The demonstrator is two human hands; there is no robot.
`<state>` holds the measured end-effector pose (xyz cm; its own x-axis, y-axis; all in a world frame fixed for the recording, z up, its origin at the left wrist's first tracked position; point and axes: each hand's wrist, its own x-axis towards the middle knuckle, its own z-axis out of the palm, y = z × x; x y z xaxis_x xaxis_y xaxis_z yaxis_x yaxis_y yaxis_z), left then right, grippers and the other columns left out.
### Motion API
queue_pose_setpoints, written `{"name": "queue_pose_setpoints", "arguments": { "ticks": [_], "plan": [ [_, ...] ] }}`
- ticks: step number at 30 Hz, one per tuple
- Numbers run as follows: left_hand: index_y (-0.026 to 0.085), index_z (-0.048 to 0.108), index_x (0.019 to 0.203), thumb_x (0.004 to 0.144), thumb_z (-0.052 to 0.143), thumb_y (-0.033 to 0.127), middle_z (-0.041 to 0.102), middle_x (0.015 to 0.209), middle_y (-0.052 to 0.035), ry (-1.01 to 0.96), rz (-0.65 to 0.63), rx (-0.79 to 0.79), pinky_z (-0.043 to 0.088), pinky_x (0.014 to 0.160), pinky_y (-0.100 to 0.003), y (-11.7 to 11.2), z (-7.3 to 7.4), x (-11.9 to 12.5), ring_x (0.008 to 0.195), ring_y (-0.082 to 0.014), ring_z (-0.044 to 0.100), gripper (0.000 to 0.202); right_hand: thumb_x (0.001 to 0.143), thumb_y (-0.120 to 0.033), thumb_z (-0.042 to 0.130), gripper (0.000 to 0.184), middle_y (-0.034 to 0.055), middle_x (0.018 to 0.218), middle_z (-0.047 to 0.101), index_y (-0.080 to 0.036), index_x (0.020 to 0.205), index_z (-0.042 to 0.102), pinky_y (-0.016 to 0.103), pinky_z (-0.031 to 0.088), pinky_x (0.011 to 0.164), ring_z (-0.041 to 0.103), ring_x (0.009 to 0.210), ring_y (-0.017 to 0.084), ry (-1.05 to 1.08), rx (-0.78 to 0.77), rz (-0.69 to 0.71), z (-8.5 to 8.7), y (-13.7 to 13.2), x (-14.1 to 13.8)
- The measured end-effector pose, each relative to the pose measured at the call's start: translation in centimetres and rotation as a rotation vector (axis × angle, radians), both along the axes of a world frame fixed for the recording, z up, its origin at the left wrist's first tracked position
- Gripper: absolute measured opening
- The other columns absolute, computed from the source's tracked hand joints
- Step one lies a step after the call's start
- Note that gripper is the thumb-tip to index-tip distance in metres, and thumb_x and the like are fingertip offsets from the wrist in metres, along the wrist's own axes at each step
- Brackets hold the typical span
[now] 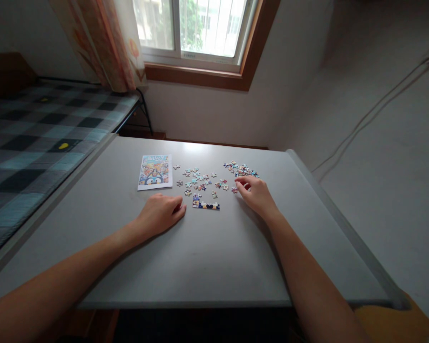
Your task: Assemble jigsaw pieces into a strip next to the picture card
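Note:
My left hand (pixel 161 213) rests on the table with its fingers curled in, and nothing shows in them. Just right of it lies a joined corner of jigsaw puzzle (pixel 209 206), an L-shaped strip with dark blue edging. My right hand (pixel 254 193) is at the right side of the loose pieces, thumb and forefinger drawn together at a small pinkish puzzle piece (pixel 234 190); the fingers partly hide the grip. Behind that hand sits a heap of puzzle pieces (pixel 245 170). Scattered pieces (pixel 196 181) lie between the hands, towards the window.
A printed reference picture (pixel 155 172) lies flat left of the pieces. The grey-white table (pixel 186 267) has a raised edge on the right, beside the wall. A bed with a checked cover (pixel 57 119) stands left, and a window (pixel 200 28) with a curtain (pixel 103 43) is beyond.

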<state>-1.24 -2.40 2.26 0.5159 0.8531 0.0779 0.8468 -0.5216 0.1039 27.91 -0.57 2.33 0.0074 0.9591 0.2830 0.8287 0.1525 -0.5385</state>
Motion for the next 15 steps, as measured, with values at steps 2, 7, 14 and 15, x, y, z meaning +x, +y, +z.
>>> {"name": "queue_pose_setpoints", "arguments": {
  "ticks": [2, 7, 14, 15],
  "plan": [
    [0.02, 0.058, 0.068, 0.092, 0.042, 0.041, 0.061, 0.059, -0.0034, 0.002, 0.002, 0.002, 0.026, 0.059, -0.029, -0.06, 0.01, -0.07, 0.058, -0.0176, 0.054, 0.036, 0.084, -0.026, 0.053, 0.022, 0.0053, 0.085, 0.072, -0.017, 0.091, 0.072, 0.029, 0.048, 0.071, 0.063, 0.071, 0.017, 0.009, 0.001, -0.007, 0.07, -0.04, -0.07],
    [0.02, 0.059, 0.068, 0.092, 0.041, 0.041, 0.062, 0.06, -0.0039, 0.005, 0.003, 0.005, 0.029, 0.06, -0.03, -0.06, 0.0, -0.13, 0.058, -0.0179, 0.055, 0.036, 0.084, -0.025, 0.053, 0.022, 0.005, 0.084, 0.072, -0.018, 0.091, 0.072, 0.029, 0.048, 0.072, 0.063, 0.072, 0.017, 0.006, 0.007, 0.001, 0.18, -0.09, -0.17],
    [0.02, 0.059, 0.069, 0.092, 0.04, 0.042, 0.061, 0.06, -0.0037, 0.011, 0.0, -0.001, 0.03, 0.061, -0.029, -0.02, 0.12, -0.02, 0.059, -0.0175, 0.055, 0.038, 0.084, -0.025, 0.053, 0.022, 0.0046, 0.083, 0.072, -0.018, 0.09, 0.072, 0.029, 0.048, 0.072, 0.064, 0.071, 0.017, -0.003, 0.012, 0.01, 0.19, -0.06, -0.1],
    [0.02, 0.059, 0.069, 0.092, 0.04, 0.042, 0.061, 0.059, -0.0037, 0.01, 0.001, -0.001, 0.031, 0.061, -0.029, -0.03, 0.11, -0.03, 0.059, -0.0176, 0.055, 0.037, 0.084, -0.026, 0.053, 0.022, 0.0047, 0.084, 0.072, -0.018, 0.09, 0.072, 0.029, 0.048, 0.073, 0.064, 0.071, 0.016, -0.001, 0.012, 0.01, 0.2, -0.05, -0.1]
  ]
}}
